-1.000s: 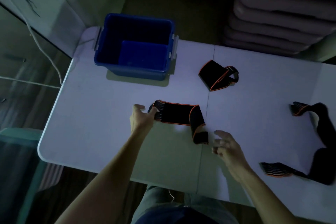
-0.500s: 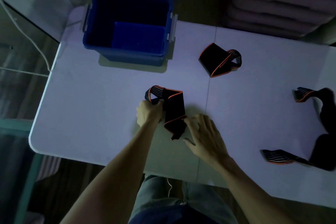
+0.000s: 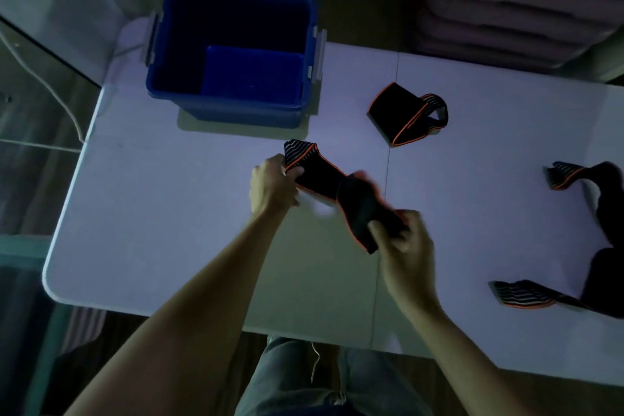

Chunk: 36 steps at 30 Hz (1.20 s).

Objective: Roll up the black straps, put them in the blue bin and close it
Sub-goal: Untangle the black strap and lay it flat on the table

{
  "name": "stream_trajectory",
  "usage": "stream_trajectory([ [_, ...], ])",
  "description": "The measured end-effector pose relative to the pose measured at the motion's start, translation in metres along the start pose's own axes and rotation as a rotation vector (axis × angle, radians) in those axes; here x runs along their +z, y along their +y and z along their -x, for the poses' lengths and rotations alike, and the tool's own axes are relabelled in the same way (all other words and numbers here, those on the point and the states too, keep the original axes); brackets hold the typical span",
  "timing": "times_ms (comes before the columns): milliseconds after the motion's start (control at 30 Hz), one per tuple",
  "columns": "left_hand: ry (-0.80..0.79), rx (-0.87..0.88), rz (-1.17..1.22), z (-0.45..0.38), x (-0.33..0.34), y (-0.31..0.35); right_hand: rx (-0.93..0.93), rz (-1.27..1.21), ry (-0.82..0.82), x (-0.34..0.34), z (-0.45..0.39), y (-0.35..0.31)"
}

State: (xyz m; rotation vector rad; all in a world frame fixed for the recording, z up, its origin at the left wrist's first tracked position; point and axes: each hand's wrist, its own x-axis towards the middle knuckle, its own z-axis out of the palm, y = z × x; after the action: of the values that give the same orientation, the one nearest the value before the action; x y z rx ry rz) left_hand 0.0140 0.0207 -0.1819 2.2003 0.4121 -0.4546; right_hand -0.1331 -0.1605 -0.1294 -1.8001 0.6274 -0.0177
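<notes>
A black strap with orange edging [image 3: 341,189] stretches between both hands over the middle of the white table [image 3: 169,213]. My left hand [image 3: 271,182] pinches its striped end, and my right hand [image 3: 403,246] grips the other end. A second black strap [image 3: 405,115] lies loosely folded at the back right of centre. A third, long strap [image 3: 604,267] curls along the right edge. The open blue bin [image 3: 233,54] stands at the back left, with a blue panel leaning inside it.
Stacked pale plastic pieces [image 3: 516,0] rise behind the table on the right. A white cable [image 3: 50,88] hangs past the table's left side. The table's front edge is close to my lap.
My right hand has taken hold of the strap's loose end and pulled it toward me and to the right, lifting the strap taut. The left hand keeps its grip on the striped end.
</notes>
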Motion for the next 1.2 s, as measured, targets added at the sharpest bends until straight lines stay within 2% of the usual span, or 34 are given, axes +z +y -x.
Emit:
stream_trajectory([
  [67, -0.012, 0.025, 0.053, -0.003, -0.002, 0.01, 0.322, -0.376, 0.229, -0.01, -0.001, -0.003],
  [133, -0.031, 0.023, 0.108, -0.004, 0.0, 0.017, 0.543, -0.622, 0.322, -0.019, -0.001, 0.003],
  [233, -0.072, -0.002, 0.141, -0.006, 0.009, 0.023, 0.729, -0.572, 0.211, -0.02, 0.006, 0.023],
  [300, -0.087, -0.018, 0.167, -0.007, 0.014, 0.024, 0.731, -0.456, 0.142, -0.017, 0.012, 0.033],
  [467, -0.068, -0.039, 0.159, -0.01, 0.018, 0.018, 0.513, -0.217, 0.06, -0.005, 0.01, 0.022],
  [600, -0.028, -0.076, 0.107, -0.009, 0.015, 0.015, 0.271, 0.142, 0.062, 0.017, -0.009, 0.015],
  [700, 0.032, 0.005, -0.008, -0.006, 0.014, 0.013, -0.113, 0.367, 0.069, 0.028, -0.02, 0.009],
  [800, -0.011, 0.288, -0.156, 0.002, 0.021, 0.007, -0.506, 0.761, -0.139, 0.038, -0.028, -0.004],
  [867, -0.078, 0.448, -0.264, 0.004, 0.027, 0.002, -0.546, 1.032, -0.304, 0.047, -0.033, -0.006],
  [933, -0.081, 0.475, -0.367, 0.003, 0.029, 0.001, -0.525, 1.167, -0.371, 0.052, -0.036, -0.005],
  [1033, -0.036, 0.504, -0.444, 0.0, 0.03, 0.001, -0.569, 1.172, -0.426, 0.043, -0.036, -0.009],
  [1200, -0.023, 0.564, -0.473, -0.005, 0.033, 0.0, -0.487, 1.088, -0.563, -0.002, -0.026, -0.016],
])
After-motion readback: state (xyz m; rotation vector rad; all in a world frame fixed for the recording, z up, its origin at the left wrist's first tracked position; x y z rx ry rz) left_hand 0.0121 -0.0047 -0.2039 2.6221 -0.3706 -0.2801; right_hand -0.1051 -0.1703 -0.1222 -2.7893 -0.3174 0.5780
